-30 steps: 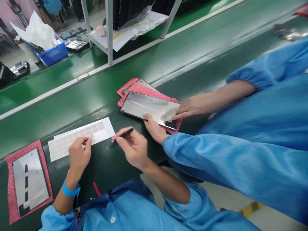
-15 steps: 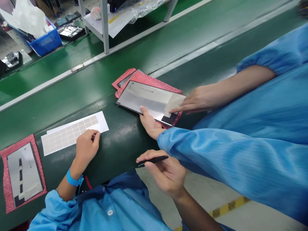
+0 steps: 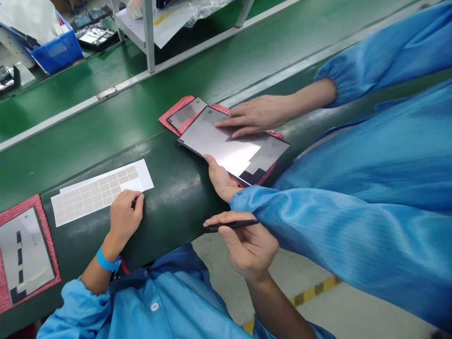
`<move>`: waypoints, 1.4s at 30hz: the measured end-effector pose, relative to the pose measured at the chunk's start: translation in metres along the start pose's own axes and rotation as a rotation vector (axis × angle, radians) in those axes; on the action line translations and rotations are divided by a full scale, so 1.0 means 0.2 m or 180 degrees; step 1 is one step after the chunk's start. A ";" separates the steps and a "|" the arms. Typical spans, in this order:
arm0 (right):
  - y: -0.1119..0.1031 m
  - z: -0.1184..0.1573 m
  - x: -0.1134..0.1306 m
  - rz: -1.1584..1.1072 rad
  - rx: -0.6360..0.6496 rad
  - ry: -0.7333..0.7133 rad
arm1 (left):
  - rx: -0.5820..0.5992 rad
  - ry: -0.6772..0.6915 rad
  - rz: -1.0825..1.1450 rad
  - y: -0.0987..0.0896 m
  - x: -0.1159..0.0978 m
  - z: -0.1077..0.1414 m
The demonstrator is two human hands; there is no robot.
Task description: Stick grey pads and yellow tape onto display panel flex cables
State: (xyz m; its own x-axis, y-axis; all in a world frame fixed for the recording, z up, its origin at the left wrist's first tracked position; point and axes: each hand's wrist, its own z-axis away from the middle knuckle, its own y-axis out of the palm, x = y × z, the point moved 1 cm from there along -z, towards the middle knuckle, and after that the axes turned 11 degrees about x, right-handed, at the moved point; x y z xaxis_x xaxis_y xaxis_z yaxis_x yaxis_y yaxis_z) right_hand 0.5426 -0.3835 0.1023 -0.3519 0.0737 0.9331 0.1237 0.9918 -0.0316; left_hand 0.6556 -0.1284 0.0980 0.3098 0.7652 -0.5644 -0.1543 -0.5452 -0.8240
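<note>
My left hand (image 3: 126, 214), with a blue band (image 3: 107, 260) at the wrist, rests with curled fingers at the lower edge of a white sheet of stickers (image 3: 92, 194). Pale rectangles in rows cover the sheet, with a bare patch by my fingers. In my right hand (image 3: 252, 247), black tweezers (image 3: 231, 225) are pinched between thumb and fingers, tip pointing left, above the bench's front edge. Left of the sheet, a grey display panel (image 3: 34, 249) with black strips lies on pink bubble wrap (image 3: 55, 270).
At my right, a co-worker's hand (image 3: 219, 176) grips another panel (image 3: 201, 132) while their other hand (image 3: 259, 113) lies on it. Pink-wrapped panels (image 3: 181, 113) sit underneath. A shelf post (image 3: 148, 37) and blue bin (image 3: 58, 49) stand across the green bench (image 3: 169, 193).
The co-worker's upper hand has moved up and left across the panel, and the panel has shifted right. My tweezers have risen slightly and lie flatter. My left hand keeps its place at the sheet.
</note>
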 end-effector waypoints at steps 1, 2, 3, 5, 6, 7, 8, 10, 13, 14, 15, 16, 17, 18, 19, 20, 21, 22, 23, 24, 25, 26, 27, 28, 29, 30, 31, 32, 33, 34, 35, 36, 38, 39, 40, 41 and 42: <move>0.01 0.00 0.00 -0.0033 0.0009 0.0014 | -0.0008 0.0010 -0.0002 0.00 0.00 0.00; 0.02 0.00 -0.01 -0.0073 0.0018 0.0030 | -0.0018 0.0015 -0.0007 0.01 0.00 0.00; 0.03 0.01 -0.01 -0.0117 0.0021 0.0048 | -0.0026 0.0019 -0.0016 0.01 0.00 0.00; 0.04 0.01 -0.02 -0.0177 0.0013 0.0088 | -0.0037 0.0027 -0.0043 0.02 0.00 0.00; 0.04 0.02 -0.02 -0.0182 0.0003 0.0098 | -0.0040 0.0029 -0.0058 0.03 0.00 0.01; 0.05 0.02 -0.03 -0.0176 -0.0006 0.0108 | -0.0040 0.0032 -0.0073 0.03 0.00 0.01; 0.05 0.02 -0.03 -0.0166 -0.0019 0.0116 | -0.0042 0.0030 -0.0087 0.03 0.00 0.01; 0.06 0.02 -0.03 -0.0163 -0.0035 0.0118 | -0.0050 0.0021 -0.0109 0.04 0.00 0.02; 0.06 0.01 -0.04 -0.0188 -0.0051 0.0114 | -0.0060 0.0010 -0.0115 0.04 0.00 0.02; 0.06 0.00 -0.04 -0.0197 -0.0056 0.0115 | -0.0060 0.0009 -0.0112 0.04 0.00 0.02; 0.06 0.00 -0.03 -0.0206 -0.0056 0.0118 | -0.0059 0.0009 -0.0110 0.04 0.00 0.02; 0.06 -0.01 -0.03 -0.0212 -0.0062 0.0121 | -0.0059 0.0010 -0.0109 0.04 0.00 0.02; 0.06 -0.01 -0.03 -0.0221 -0.0071 0.0121 | -0.0061 0.0012 -0.0110 0.04 0.00 0.01; 0.06 -0.01 -0.03 -0.0234 -0.0079 0.0119 | -0.0065 0.0016 -0.0115 0.04 0.00 0.01; 0.06 -0.01 -0.03 -0.0252 -0.0088 0.0128 | -0.0072 0.0023 -0.0123 0.04 0.01 0.01; 0.06 -0.01 -0.04 -0.0276 -0.0099 0.0147 | -0.0078 0.0033 -0.0130 0.04 0.01 0.01; 0.06 0.00 -0.04 -0.0307 -0.0115 0.0184 | -0.0087 0.0042 -0.0138 0.04 0.01 0.01; 0.07 0.00 -0.05 -0.0343 -0.0134 0.0236 | -0.0103 0.0050 -0.0145 0.04 0.01 0.01; 0.08 0.00 -0.05 -0.0387 -0.0157 0.0296 | -0.0126 0.0057 -0.0153 0.05 0.00 0.01; 0.09 0.00 -0.05 -0.0443 -0.0194 0.0351 | -0.0156 0.0063 -0.0164 0.05 0.00 0.01; 0.11 -0.01 -0.04 -0.0518 -0.0232 0.0396 | -0.0190 0.0068 -0.0179 0.05 0.00 0.02; 0.14 -0.03 -0.04 -0.0610 -0.0270 0.0422 | -0.0223 0.0074 -0.0204 0.05 0.00 0.02; 0.17 -0.05 -0.02 -0.0718 -0.0297 0.0433 | -0.0253 0.0083 -0.0237 0.06 -0.01 0.02; 0.21 -0.09 -0.01 -0.0819 -0.0307 0.0423 | -0.0271 0.0094 -0.0280 0.06 -0.01 0.03; 0.26 -0.13 0.01 -0.0902 -0.0306 0.0389 | -0.0276 0.0110 -0.0332 0.06 -0.02 0.03; 0.31 -0.19 0.03 -0.0961 -0.0312 0.0332 | -0.0267 0.0129 -0.0392 0.07 -0.02 0.03; 0.37 -0.26 0.04 -0.0994 -0.0325 0.0258 | -0.0247 0.0152 -0.0458 0.07 -0.02 0.03; 0.42 -0.34 0.05 -0.1006 -0.0357 0.0161 | -0.0217 0.0178 -0.0527 0.07 -0.02 0.04; 0.48 -0.42 0.05 -0.1001 -0.0387 0.0069 | -0.0184 0.0202 -0.0597 0.08 -0.02 0.04; 0.53 -0.50 0.04 -0.0972 -0.0406 -0.0020 | -0.0155 0.0227 -0.0665 0.08 -0.02 0.04; 0.58 -0.58 0.01 -0.0924 -0.0394 -0.0099 | -0.0133 0.0249 -0.0723 0.08 -0.02 0.04; 0.63 -0.65 -0.02 -0.0850 -0.0355 -0.0162 | -0.0119 0.0270 -0.0767 0.09 -0.02 0.04; 0.71 -0.77 -0.11 -0.0730 -0.0285 -0.0214 | -0.0118 0.0309 -0.0801 0.09 -0.01 0.04; 0.74 -0.80 -0.15 -0.0710 -0.0314 -0.0186 | -0.0127 0.0329 -0.0793 0.10 -0.01 0.05; 0.76 -0.82 -0.20 -0.0706 -0.0374 -0.0142 | -0.0139 0.0347 -0.0771 0.10 0.00 0.05; 0.77 -0.82 -0.24 -0.0707 -0.0447 -0.0095 | -0.0155 0.0363 -0.0743 0.10 0.00 0.05; 0.77 -0.81 -0.27 -0.0708 -0.0506 -0.0061 | -0.0172 0.0377 -0.0713 0.10 0.00 0.05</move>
State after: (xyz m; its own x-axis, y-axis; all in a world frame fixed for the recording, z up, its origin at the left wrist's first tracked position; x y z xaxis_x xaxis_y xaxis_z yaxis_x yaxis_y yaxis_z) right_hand 0.7316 -0.2515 0.1059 -0.4040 -0.1409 0.9039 0.1849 0.9551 0.2315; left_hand 0.6432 -0.1359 0.0813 0.4388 0.8252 -0.3556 -0.0200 -0.3866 -0.9220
